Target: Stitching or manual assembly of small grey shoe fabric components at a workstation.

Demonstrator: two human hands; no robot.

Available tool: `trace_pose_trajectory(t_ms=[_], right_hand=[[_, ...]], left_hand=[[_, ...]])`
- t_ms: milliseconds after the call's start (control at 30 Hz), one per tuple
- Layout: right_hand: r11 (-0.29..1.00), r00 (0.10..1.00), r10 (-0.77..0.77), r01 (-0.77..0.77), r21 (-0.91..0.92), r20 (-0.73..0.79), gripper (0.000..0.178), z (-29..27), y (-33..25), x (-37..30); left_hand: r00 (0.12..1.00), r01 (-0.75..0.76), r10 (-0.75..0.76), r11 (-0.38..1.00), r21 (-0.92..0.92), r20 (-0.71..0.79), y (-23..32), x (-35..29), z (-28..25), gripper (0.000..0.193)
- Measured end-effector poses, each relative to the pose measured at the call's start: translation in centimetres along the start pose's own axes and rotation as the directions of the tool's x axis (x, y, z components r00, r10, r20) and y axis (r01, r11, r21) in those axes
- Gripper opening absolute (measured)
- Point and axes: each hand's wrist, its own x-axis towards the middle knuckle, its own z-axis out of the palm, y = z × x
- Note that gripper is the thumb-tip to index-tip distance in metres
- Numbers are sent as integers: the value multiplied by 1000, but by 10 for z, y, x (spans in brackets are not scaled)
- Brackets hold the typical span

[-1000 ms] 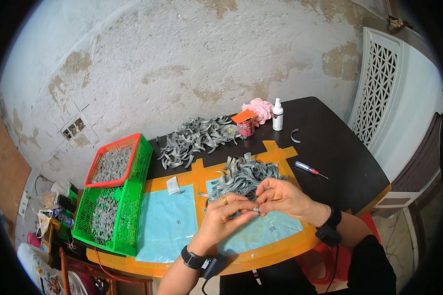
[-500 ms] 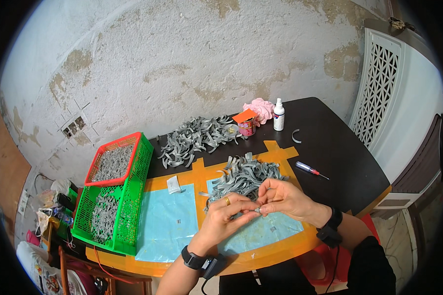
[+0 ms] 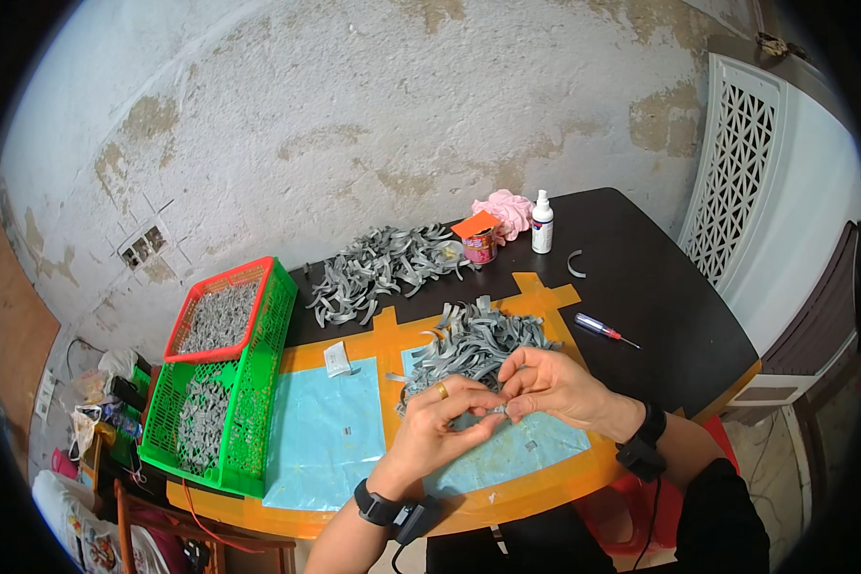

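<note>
Above the right-hand blue sheet (image 3: 550,435), my left hand (image 3: 435,426) and my right hand (image 3: 564,392) meet fingertip to fingertip. Both are closed in a pinch on one small grey piece (image 3: 500,409), mostly covered by the fingers, so its exact shape is unclear. Just beyond my hands lies a heap of curved grey strips (image 3: 483,340), partly hidden by my fingers. Another small grey piece (image 3: 532,445) rests on the sheet below my right hand.
On the left, a red basket (image 3: 222,355) sits on a green basket (image 3: 244,469); both hold small grey pieces. More grey strips (image 3: 378,268) lie at the back, beside a tin (image 3: 481,251), pink cloth (image 3: 507,212) and white spray bottle (image 3: 542,230). A screwdriver (image 3: 598,326) lies right.
The fingertips of my right hand have shifted slightly around the small grey piece. Both hands otherwise keep their place, and the things on the table look unmoved.
</note>
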Motion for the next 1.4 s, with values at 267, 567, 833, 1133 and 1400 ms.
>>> trace_pose_trajectory(t_ms=[267, 567, 833, 1133, 1400], right_hand=[[1000, 1000, 0, 0, -6, -13, 32, 1, 0, 0], [1000, 999, -23, 22, -12, -25, 32, 6, -2, -2], [997, 993, -75, 74, -24, -86, 27, 6, 9, -1], [994, 990, -112, 110, -25, -88, 24, 9, 6, 0], [990, 989, -142, 142, 0, -43, 28, 5, 10, 0]], left_hand=[[999, -37, 37, 998, 47, 17, -3, 0, 0, 20], [996, -92, 92, 993, 70, 0, -5, 1, 2, 19], [999, -38, 38, 999, -4, -24, -12, -1, 8, 18], [996, -54, 53, 998, -19, -72, -11, -1, 9, 19], [996, -45, 43, 999, -21, -75, -11, -2, 11, 19]])
